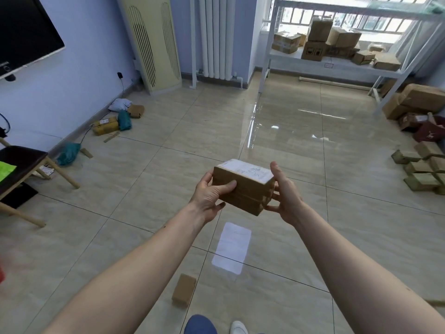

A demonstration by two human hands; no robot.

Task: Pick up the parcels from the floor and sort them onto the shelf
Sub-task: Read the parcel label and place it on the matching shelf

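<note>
Your left hand (212,192) and right hand (284,196) clamp a brown cardboard parcel with a white label (243,186) between them, held out above the glossy beige tiled floor (168,145). A small brown cardboard box (184,288) lies on the floor near your feet. The white metal shelf (337,66), across the room, carries brown cardboard cartons (320,39).

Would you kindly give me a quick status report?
Both hands, left and right, shut on parcel. Shelf ahead, floor between clear. Small box near feet.
</note>
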